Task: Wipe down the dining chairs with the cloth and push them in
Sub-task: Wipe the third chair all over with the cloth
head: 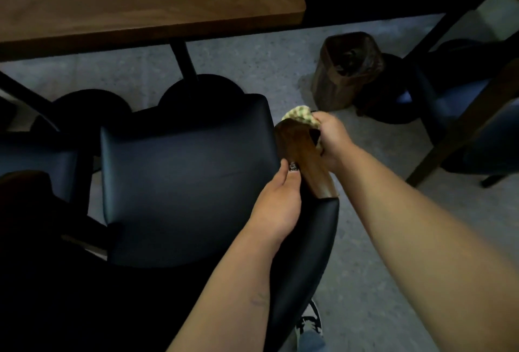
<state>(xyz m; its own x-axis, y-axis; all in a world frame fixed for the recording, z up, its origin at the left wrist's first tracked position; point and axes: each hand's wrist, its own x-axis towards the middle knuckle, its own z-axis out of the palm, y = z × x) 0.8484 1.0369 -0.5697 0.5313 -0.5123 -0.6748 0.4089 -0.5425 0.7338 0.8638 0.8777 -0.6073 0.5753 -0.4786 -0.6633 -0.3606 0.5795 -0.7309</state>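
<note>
A dining chair with a dark padded seat (185, 177) stands below me, pulled out from the wooden table (134, 0). Its brown wooden armrest (302, 155) runs along the seat's right side. My right hand (334, 140) grips a checked cloth (302, 117) and presses it on the armrest's front end. My left hand (278, 205) holds the armrest near its rear, fingers curled round its inner edge, a ring showing.
A second dark chair (33, 160) stands at the left, another (460, 93) at the right under a neighbouring table. A brown bin (345, 70) lined with a bag sits on the grey floor beyond the armrest. Black table legs and round bases (196, 90) stand ahead.
</note>
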